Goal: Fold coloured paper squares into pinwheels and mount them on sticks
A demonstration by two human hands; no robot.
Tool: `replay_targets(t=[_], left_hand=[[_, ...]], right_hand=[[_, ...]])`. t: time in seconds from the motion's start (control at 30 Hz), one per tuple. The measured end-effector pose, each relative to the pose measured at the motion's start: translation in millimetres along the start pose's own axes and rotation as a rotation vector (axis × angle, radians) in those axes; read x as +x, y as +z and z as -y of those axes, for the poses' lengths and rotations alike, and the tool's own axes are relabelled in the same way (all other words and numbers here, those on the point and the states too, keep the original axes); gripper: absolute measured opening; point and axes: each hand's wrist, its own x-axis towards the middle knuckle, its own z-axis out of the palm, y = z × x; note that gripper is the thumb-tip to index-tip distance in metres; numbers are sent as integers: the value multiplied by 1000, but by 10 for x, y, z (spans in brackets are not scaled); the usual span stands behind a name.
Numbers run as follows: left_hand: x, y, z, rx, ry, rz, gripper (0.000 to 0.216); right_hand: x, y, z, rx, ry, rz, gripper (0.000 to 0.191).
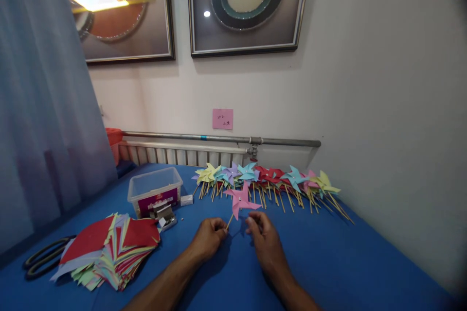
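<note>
A pink paper pinwheel [241, 199] on a thin wooden stick stands tilted above the blue cloth [328, 267]. My left hand [210, 237] pinches the lower part of its stick between thumb and fingers. Just right of the pinwheel, my right hand [263, 238] is held with fingers bent and apart, and nothing shows in it. Behind the pink one, a long row of finished pinwheels [270, 175] in yellow, blue, purple, red and pink lies with sticks pointing toward me.
At the left lie stacked coloured paper pieces [116, 248] and black-handled scissors [45, 257]. Behind them are a clear plastic tub [155, 189], a small open box [166, 216] and a small white box [187, 199]. A metal pipe [226, 138] and radiator run along the wall; a curtain [47, 97] hangs left.
</note>
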Motion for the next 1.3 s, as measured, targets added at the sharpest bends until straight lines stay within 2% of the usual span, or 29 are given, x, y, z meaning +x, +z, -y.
replay_targets(t=[0.1,0.17,0.43,0.83,0.9,1.0,1.1,1.17,1.3], left_hand=[[-4,-12,-6,22,-1,2,11],[-3,-14,-1,35,2,11,9],[32,-45,34,21,-1,-9,13],[34,-23,57,-19,27,-1,18],[47,-28,67,-28,27,-9,19],[54,-42,71,-10,14,-28,14],[42,-45,64,30,36,-26,9],[36,-41,62,44,56,-15,8],[52,-37,70,35,26,-12,9]], right_hand=[[132,-95,-79,24,28,-205,53],[181,-147,-100,6,25,-215,56],[82,-96,17,-26,-43,-107,40],[-131,77,97,-25,-97,263,33],[-101,81,52,-5,-39,215,35],[1,29,-20,-9,49,-19,46],[102,-66,-52,-38,10,-182,59],[134,-115,-50,-57,-33,-194,55],[108,-121,-25,-85,-75,-128,39]])
